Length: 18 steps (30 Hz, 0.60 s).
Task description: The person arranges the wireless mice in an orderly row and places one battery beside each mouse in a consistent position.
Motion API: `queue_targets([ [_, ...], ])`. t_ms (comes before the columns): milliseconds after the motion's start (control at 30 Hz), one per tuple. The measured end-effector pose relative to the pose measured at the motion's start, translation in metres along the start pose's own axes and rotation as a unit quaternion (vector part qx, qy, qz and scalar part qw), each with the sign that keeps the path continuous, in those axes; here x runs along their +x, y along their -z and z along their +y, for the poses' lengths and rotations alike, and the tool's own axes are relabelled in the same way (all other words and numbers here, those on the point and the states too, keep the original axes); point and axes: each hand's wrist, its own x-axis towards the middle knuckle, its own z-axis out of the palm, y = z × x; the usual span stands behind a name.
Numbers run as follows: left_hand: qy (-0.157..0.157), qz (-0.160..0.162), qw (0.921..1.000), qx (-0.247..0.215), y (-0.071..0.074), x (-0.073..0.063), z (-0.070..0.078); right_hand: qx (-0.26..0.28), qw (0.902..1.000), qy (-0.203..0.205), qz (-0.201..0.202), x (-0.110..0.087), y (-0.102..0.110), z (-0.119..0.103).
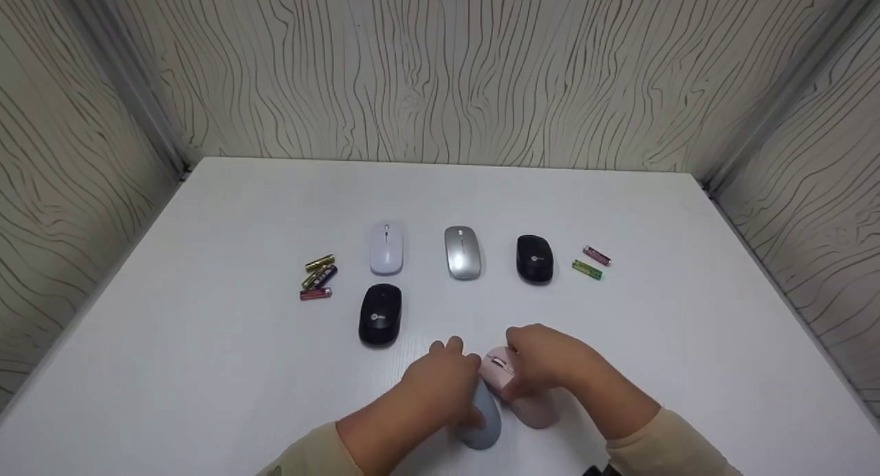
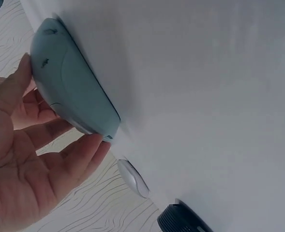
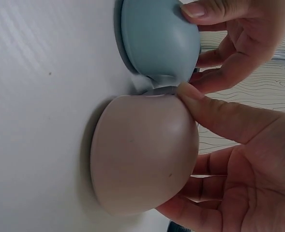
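Note:
Near the front of the white table (image 1: 227, 366), my left hand (image 1: 443, 383) grips a blue-grey computer mouse (image 1: 487, 421), thumb on one side and fingers on the other. Just right of it, a pink mouse (image 1: 538, 410) is held by my right hand (image 1: 553, 359), its thumb at the side facing the blue one. Both mice rest on the tabletop, close together and angled. In the right wrist view the blue mouse (image 3: 159, 38) and the pink mouse (image 3: 142, 154) lie almost edge to edge, their rounded rear ends showing. My palms cover part of each mouse in the head view.
A black mouse (image 1: 380, 315) lies ahead of my left hand. Farther back stand a white mouse (image 1: 386, 249), a silver mouse (image 1: 463, 253) and another black mouse (image 1: 535, 258). Several batteries (image 1: 320, 273) sit at left; a red battery (image 1: 597, 256) and green battery (image 1: 587, 269) at right.

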Motion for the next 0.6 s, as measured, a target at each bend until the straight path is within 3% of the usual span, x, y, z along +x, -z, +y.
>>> queue_targets([
  [433, -0.046, -0.048, 0.9976, -0.020, 0.011, 0.005, -0.020, -0.002, 0.9998, 0.003, 0.020, -0.002, -0.002, -0.001],
  [600, -0.018, -0.037, 0.9989, -0.022, 0.013, 0.003, -0.018, -0.002, 0.9999, -0.003, 0.014, -0.001, -0.002, 0.001],
])
